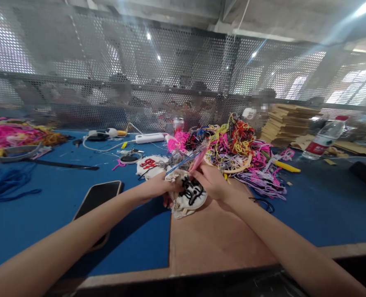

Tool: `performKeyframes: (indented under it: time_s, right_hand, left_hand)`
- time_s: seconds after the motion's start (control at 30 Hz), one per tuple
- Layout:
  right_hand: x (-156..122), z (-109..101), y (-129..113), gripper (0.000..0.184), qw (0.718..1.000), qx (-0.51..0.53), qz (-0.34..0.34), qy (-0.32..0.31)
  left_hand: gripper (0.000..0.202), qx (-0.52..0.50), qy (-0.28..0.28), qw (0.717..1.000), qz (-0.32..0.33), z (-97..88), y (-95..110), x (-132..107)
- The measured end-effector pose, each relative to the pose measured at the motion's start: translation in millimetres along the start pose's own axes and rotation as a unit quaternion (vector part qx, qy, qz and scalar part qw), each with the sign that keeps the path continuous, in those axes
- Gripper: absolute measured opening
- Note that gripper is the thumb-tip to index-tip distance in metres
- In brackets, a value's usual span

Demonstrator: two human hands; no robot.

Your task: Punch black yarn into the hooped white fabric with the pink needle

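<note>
My left hand (160, 185) grips a small embroidery hoop (186, 210) from its left side, with some fingers tucked beneath. White cloth with frayed edges is stretched in it, bearing a black yarn pattern (193, 194). In my right hand (215, 181), a pink pen-like punch needle (199, 159) is pinched over the hoop's upper part; its tip is hidden. A blue strand (183, 160) slants past the tool. Just behind my left hand lies another white cloth piece (150, 166) with red stitching.
Tangled multicolored yarn (232, 144) heaps up behind my hands. A phone (99, 202) lies to the left, with blue yarn (3, 181) farther out. On the right stand a water bottle (323, 138) and stacked brown cardboard (286, 123). A perforated metal screen (183, 62) runs along the back.
</note>
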State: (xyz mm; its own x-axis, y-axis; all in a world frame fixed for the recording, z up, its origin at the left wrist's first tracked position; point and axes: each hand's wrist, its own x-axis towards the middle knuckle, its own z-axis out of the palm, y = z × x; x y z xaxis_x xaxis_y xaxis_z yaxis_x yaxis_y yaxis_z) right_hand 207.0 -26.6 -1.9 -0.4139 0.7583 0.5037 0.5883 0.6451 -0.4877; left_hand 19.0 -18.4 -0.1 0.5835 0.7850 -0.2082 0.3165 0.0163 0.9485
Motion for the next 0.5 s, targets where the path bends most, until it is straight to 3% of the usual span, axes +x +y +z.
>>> performKeyframes:
  time_s: [0.5]
  right_hand:
    - [-4.6,2.1,3.0,0.018,0.998,0.043,-0.042,0.006]
  left_hand:
    - [0.022,0.010,-0.021,1.000,-0.008,-0.6,-0.7,0.9]
